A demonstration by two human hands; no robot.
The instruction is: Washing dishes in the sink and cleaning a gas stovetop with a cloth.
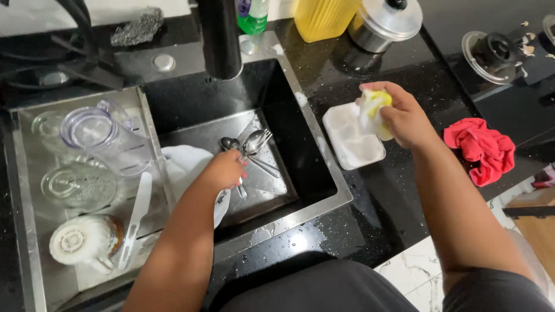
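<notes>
While I lean over a black speckled counter [358, 219], my left hand [225, 170] reaches down into the dark steel sink [315, 173], fingers closed around the handles of a few spoons [248, 144]; their bowls fan out away from me, low over the sink floor. Just left of that hand, a white plate [185, 164] lies in the basin. Further left, a draining tray [23, 190] holds an upturned white cup [81, 242], a white utensil, two clear glasses and a clear plastic jug, all set mouth-down or on their sides, likely to shed water. My right hand [404, 118] is clenched on a soapy yellow sponge [374, 110], held above a white soap dish [352, 136] on the counter, perhaps to load it with soap. Beyond it lies a crumpled red cloth [480, 147]. Farthest back stand the black tap [219, 37], a green bottle, a yellow container and a lidded steel pot [384, 23].
</notes>
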